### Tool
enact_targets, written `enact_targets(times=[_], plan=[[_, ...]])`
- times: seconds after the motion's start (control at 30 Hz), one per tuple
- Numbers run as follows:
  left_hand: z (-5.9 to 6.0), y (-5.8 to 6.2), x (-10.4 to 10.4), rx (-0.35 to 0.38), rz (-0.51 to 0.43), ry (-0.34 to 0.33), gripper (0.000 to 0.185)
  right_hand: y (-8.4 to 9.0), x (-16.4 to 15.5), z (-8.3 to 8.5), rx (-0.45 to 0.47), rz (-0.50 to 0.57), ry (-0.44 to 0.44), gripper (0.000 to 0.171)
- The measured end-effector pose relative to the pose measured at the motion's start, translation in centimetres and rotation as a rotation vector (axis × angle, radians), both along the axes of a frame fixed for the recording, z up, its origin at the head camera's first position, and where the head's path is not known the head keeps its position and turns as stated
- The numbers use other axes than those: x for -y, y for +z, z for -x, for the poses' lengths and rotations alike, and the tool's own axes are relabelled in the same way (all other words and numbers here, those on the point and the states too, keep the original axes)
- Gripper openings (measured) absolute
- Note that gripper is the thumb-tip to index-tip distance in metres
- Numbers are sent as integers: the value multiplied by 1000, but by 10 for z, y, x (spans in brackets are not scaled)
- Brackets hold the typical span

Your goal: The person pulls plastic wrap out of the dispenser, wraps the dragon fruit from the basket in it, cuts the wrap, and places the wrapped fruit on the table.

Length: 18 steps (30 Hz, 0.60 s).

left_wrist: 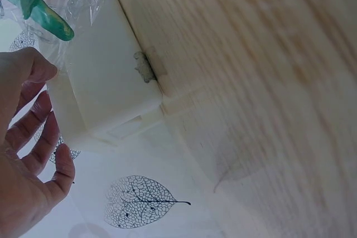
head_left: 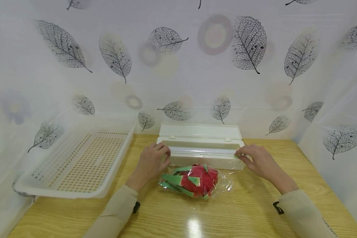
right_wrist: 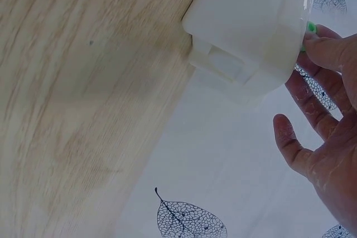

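Observation:
A white plastic wrap box [head_left: 206, 162] with its lid [head_left: 200, 131] raised stands at the back of the table, a roll of clear wrap [head_left: 202, 150] inside. My left hand [head_left: 151, 162] grips the box's left front corner with thumb and fingers; whether film lies between them is hidden. At the right end, my right hand [head_left: 257, 162] pinches a small green slider [right_wrist: 310, 27] on the box's upper edge. In front of the box lies a red dragon fruit [head_left: 203, 181] with green tips, loosely covered in clear film [head_left: 226, 185] that reaches up to the box.
On the left stands a white perforated basket [head_left: 113, 172], seemingly tilted on its base. A pale curtain with a leaf print [head_left: 181, 76] hangs behind and beside the wood-grain table [head_left: 220, 218].

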<state>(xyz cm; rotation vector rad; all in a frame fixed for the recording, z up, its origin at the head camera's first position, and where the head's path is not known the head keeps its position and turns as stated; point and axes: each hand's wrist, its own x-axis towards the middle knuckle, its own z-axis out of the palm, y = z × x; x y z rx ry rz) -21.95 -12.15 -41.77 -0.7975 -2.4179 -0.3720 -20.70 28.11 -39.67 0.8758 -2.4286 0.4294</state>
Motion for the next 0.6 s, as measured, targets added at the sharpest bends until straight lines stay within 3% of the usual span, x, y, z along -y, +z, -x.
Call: enact_targets(times=[0.6], plan=[[-1, -1, -1, 8, -25, 15, 8, -2, -2, 1, -24, 5, 2, 29]])
